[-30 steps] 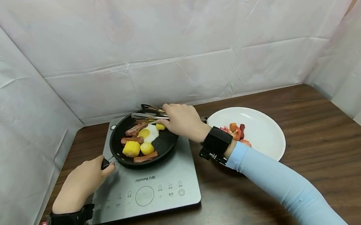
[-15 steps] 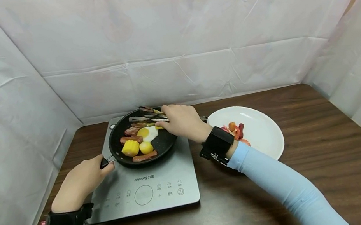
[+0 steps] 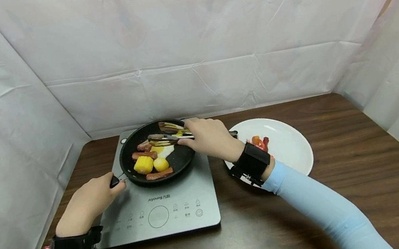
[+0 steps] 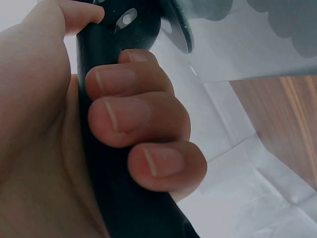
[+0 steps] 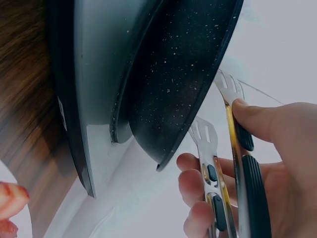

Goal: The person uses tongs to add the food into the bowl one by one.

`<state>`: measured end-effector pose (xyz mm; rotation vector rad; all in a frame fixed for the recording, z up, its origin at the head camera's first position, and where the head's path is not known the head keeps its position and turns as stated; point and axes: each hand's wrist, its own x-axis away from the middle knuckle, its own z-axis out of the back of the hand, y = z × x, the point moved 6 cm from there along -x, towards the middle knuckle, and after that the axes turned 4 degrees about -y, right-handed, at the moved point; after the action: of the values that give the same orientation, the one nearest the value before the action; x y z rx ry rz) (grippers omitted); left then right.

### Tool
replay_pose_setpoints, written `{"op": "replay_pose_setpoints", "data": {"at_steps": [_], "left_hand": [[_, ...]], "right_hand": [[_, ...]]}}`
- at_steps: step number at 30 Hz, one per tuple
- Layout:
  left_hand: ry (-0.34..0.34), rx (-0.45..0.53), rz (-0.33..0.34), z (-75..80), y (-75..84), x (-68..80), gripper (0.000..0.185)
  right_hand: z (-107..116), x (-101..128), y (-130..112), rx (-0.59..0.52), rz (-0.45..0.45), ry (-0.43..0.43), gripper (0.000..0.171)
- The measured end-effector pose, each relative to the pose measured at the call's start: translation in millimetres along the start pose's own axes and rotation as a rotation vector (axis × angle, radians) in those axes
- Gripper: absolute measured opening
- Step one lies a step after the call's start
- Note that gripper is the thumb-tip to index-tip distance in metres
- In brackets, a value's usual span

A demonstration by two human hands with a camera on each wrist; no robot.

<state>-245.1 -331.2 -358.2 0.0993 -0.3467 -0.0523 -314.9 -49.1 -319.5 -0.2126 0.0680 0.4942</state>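
Note:
A black frying pan [image 3: 183, 158] sits on a grey induction cooker [image 3: 179, 197]. In it lie sausage pieces [image 3: 145, 154], corn chunks [image 3: 143, 164] and a fried egg [image 3: 166, 150]. My left hand [image 3: 88, 201] grips the pan's black handle [image 4: 111, 163], fingers wrapped round it. My right hand [image 3: 209, 138] holds metal tongs [image 3: 164, 138] over the far side of the pan; its arms stand slightly apart above the egg. In the right wrist view the tongs [image 5: 223, 163] reach past the pan's rim [image 5: 198, 89].
A white plate [image 3: 289, 145] with red and orange food pieces [image 3: 260, 143] stands right of the cooker on the dark wooden table [image 3: 365, 159]. White sheeting walls off the left, back and right sides.
My right hand has drawn back a little to the right with the tongs, and the tongs' tips now sit over the egg. The left hand keeps its hold on the handle.

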Motion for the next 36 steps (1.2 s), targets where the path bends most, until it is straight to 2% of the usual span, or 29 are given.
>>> {"op": "replay_pose_setpoints", "data": {"at_steps": [5, 13, 24, 30, 36], "left_hand": [[0.004, 0.002, -0.008, 0.3, -0.2, -0.1, 0.072], [0.012, 0.015, -0.012, 1.2, -2.9, 0.9, 0.070], [0.009, 0.023, -0.006, 0.4, -3.6, 1.4, 0.068], [0.004, 0.019, -0.015, -0.8, -4.4, 0.9, 0.070], [0.029, 0.021, -0.026, 0.2, -5.5, 1.2, 0.065]], "right_hand": [[1, 10, 7, 0.005, 0.009, 0.001, 0.044], [6, 28, 19, -0.008, 0.018, -0.025, 0.056], [19, 51, 46, -0.085, -0.019, -0.013, 0.051], [23, 66, 68, -0.058, 0.001, 0.018, 0.048], [21, 79, 101, -0.087, -0.095, -0.024, 0.059]]}}
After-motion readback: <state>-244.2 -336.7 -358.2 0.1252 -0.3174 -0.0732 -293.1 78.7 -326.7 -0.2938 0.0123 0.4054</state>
